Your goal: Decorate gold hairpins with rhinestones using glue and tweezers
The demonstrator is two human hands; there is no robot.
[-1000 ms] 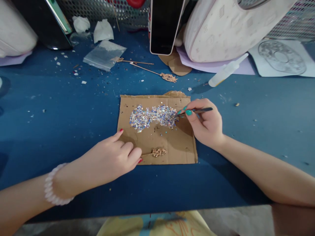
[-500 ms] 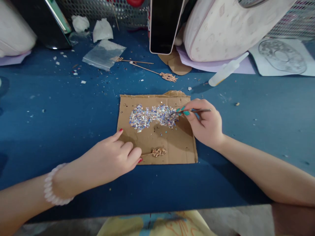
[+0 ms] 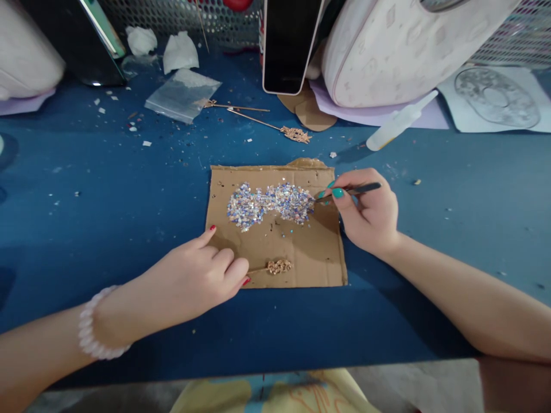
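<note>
A bow-shaped bed of glittering blue, white and silver chips [image 3: 245, 207] covers part of a cardboard piece [image 3: 310, 252]. My right hand [image 3: 370, 209], with green nails, pinches dark tweezers [image 3: 364, 188]; their tips meet the right end of the glitter shape. At the board's lower left, my left hand [image 3: 202, 275] has one finger stretched onto the cardboard and the others curled. From these curled fingers runs the thin stem of a gold hairpin [image 3: 279, 267], whose ornate head lies over the board. The stem's far end is hidden by the hand.
Behind the board lie two more gold hairpins [image 3: 295, 134], a clear plastic bag [image 3: 183, 97] and crumpled tissues [image 3: 181, 53]. A phone [image 3: 287, 46] stands upright at the back. A glue bottle [image 3: 394, 131], a pale bag [image 3: 387, 57] and a printed drawing [image 3: 499, 97] are at the right.
My right hand has shifted slightly right and up, and the tweezers have turned and drawn back a little toward the glitter's right edge. My left hand has stayed in place.
</note>
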